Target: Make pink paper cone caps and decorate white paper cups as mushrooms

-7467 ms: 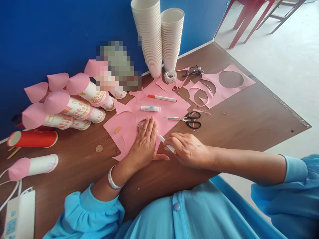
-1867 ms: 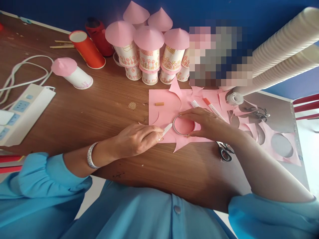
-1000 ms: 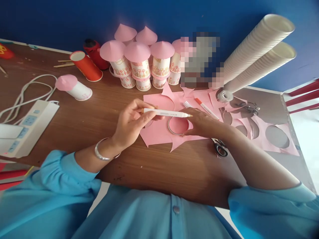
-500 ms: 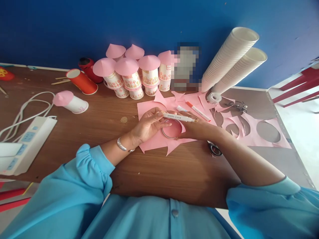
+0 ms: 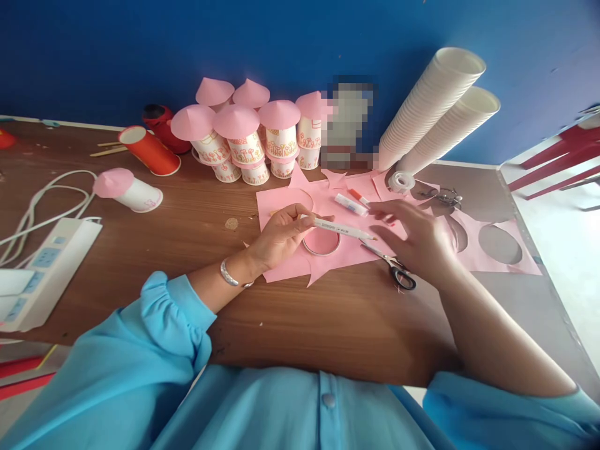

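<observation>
My left hand [image 5: 281,234] is closed round a white marker [image 5: 342,228], whose uncapped brownish tip points right. Below the marker a ring [image 5: 322,253] lies on a pink paper sheet [image 5: 285,269] with jagged edges. My right hand [image 5: 412,237], slightly blurred, hovers over the sheet's right side with fingers apart; I see nothing in it. Close to its fingertips lie a white tube-like pen or glue stick [image 5: 349,204] and a red-capped marker [image 5: 359,197], partly covered by the hand. Black-handled scissors [image 5: 398,274] rest just below that hand.
Several white cup towers with pink cone roofs [image 5: 238,122] stand at the back. Two tall stacks of paper cups [image 5: 431,106] lean at the wall beside a tape roll [image 5: 402,182]. A red cup [image 5: 152,153], a roofed cup [image 5: 135,190] and a power strip [image 5: 56,269] are leftward.
My right hand has moved right, away from the marker's tip, uncovering the tip and the scissors. My left hand still holds the marker, and the white tube now shows more fully.
</observation>
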Motion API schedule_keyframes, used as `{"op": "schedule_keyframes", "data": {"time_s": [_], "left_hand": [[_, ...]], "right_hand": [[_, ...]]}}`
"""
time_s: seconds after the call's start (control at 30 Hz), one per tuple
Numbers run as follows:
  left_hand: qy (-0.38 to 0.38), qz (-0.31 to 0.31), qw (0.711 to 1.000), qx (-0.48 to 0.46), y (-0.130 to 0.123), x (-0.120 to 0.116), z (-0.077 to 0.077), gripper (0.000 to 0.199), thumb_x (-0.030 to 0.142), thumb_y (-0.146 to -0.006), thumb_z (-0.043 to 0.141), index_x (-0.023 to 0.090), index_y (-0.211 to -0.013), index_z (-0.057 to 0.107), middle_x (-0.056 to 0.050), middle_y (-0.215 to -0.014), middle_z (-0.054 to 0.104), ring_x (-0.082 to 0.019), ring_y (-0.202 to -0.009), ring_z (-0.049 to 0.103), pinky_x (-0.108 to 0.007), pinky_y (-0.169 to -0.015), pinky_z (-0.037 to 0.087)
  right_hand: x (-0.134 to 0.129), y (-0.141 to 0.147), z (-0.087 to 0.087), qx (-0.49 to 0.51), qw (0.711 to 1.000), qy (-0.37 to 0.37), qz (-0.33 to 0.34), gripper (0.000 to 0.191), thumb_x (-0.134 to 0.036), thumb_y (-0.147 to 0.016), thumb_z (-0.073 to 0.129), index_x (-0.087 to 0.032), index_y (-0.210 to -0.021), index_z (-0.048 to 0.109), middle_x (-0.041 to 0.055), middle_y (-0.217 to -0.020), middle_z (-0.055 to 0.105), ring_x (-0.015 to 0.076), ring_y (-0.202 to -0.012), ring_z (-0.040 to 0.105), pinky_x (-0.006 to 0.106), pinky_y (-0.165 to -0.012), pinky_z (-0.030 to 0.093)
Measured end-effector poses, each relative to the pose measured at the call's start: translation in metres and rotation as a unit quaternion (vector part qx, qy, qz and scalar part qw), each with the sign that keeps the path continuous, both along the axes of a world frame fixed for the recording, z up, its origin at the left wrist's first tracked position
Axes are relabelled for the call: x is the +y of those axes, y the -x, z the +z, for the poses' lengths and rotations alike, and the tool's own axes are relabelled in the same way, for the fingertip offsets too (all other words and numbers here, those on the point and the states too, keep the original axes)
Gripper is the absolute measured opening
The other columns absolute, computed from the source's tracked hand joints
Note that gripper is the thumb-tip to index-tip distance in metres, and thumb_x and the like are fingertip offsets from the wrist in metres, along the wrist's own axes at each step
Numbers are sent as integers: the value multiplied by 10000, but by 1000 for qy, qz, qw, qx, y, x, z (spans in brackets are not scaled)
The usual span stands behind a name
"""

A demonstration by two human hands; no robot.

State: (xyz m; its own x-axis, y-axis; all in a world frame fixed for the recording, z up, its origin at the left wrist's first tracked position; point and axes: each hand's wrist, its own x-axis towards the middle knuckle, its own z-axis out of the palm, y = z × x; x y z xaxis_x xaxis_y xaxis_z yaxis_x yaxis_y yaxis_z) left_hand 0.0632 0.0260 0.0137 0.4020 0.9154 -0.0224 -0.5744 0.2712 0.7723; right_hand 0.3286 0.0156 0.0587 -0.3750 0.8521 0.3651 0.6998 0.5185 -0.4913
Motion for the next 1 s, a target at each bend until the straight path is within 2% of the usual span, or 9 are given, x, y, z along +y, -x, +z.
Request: {"op": "schedule_keyframes", "data": {"time_s": [0.1, 0.2, 0.3, 0.37, 0.5, 0.63, 0.8, 0.9, 1.0], "left_hand": [[-30, -2, 1000, 1, 0, -2, 5, 181, 310, -835, 847, 201, -835, 702, 10, -896, 780, -232, -1122, 746, -454, -1179, 419], [-48, -6, 999, 18, -3, -6, 13, 156, 300, -849, 833, 209, -843, 706, 4, -940, 795, -222, -1087, 750, -469, -1150, 446], [-68, 2, 996, 61, -9, -13, 21, 167, 304, -833, 844, 203, -831, 711, -5, -930, 789, -199, -1028, 739, -425, -1056, 508], [-81, 6, 992, 97, -12, -19, 27, 191, 304, -806, 866, 198, -817, 708, -12, -918, 780, -179, -964, 723, -391, -986, 535], [-114, -28, 983, 142, -7, -20, 39, 237, 335, -768, 895, 199, -884, 739, -44, -980, 771, -205, -1016, 711, -386, -987, 535], [-250, -30, 941, 226, 15, 7, 42, 290, 387, -944, 706, 249, -1194, 755, -85, -1279, 741, -259, -1242, 655, -434, -1106, 477], [-448, -82, 807, 375, 30, 47, 19, 352, 242, -902, 700, 300, -1243, 761, -59, -1376, 720, -308, -1414, 546, -504, -1240, 318], [-477, -133, 771, 399, 26, 56, 0, 435, 193, -914, 635, 321, -1321, 719, -49, -1438, 681, -319, -1511, 447, -558, -1264, 240], [-481, -150, 762, 406, 22, 57, -13, 477, 163, -912, 616, 344, -1345, 700, -37, -1462, 660, -328, -1551, 388, -599, -1271, 163]], "right_hand": [[-26, 0, 23, -5, 990, -130, -55, 220, -184, -985, 623, -256, -1159, 737, 73, -935, 744, 237, -773, 721, 403, -710, 600], [-47, 14, 37, -80, 963, -256, -13, 271, -194, -947, 710, -239, -1214, 702, 62, -910, 724, 217, -746, 693, 362, -663, 556], [-56, 37, 41, -202, 928, -312, 27, 286, -305, -971, 706, -182, -1229, 689, 20, -729, 653, 176, -624, 593, 336, -541, 423], [-55, 51, 41, -239, 912, -331, 27, 177, -239, -992, 662, -156, -1142, 708, 0, -661, 607, 152, -577, 535, 331, -507, 357], [-49, 56, 36, -257, 915, -311, 1, 144, -121, -986, 581, -191, -1002, 705, 10, -660, 611, 154, -559, 538, 335, -490, 336], [-53, 38, 28, -131, 958, -252, -49, 145, -182, -970, 621, -252, -1086, 673, 31, -792, 729, 199, -633, 675, 336, -539, 456], [-68, 32, 8, 22, 988, -134, 67, 267, -111, -925, 657, -256, -1149, 654, 48, -910, 794, 222, -783, 779, 328, -667, 606], [-73, 39, -10, 42, 986, -105, 120, 214, -103, -938, 625, -215, -1119, 626, 57, -848, 784, 203, -723, 772, 306, -628, 615], [-73, 45, -25, 10, 979, -135, 154, 230, -88, -938, 602, -169, -1152, 618, 81, -815, 774, 204, -674, 752, 304, -574, 599]]}}
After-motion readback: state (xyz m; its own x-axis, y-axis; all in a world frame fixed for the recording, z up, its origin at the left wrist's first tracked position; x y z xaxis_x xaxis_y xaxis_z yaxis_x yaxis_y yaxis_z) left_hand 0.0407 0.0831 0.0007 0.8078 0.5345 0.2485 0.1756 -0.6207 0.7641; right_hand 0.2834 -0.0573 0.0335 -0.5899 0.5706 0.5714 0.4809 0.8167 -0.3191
